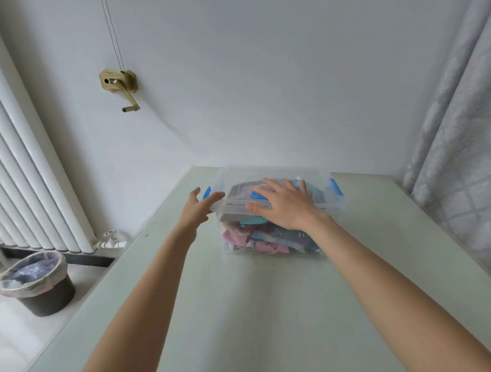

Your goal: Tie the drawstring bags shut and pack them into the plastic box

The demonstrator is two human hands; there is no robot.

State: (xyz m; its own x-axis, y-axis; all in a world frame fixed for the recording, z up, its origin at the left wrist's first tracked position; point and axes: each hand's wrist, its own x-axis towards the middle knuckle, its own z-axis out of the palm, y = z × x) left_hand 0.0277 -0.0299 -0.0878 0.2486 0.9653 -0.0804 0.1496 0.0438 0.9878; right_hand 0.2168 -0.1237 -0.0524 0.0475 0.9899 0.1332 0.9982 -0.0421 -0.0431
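clear plastic box (279,209) holds the packed drawstring bags (258,241); right hand (284,205) lies flat, fingers spread, on its lid, left hand (197,206) released, probably touching the box's left corner.

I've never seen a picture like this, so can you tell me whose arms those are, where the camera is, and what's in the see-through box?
The arms belong to a person wearing a camera on their head, so you see what they see, looking down at a pale table. On it stands a clear plastic box with blue latches, full of colourful cloth bags. The lid is on top. The right hand lies flat on the lid, fingers straight. The left hand reaches to the box's left corner, fingers open at the lid's edge. Neither hand holds anything. Beside the table are a bin and a white radiator.
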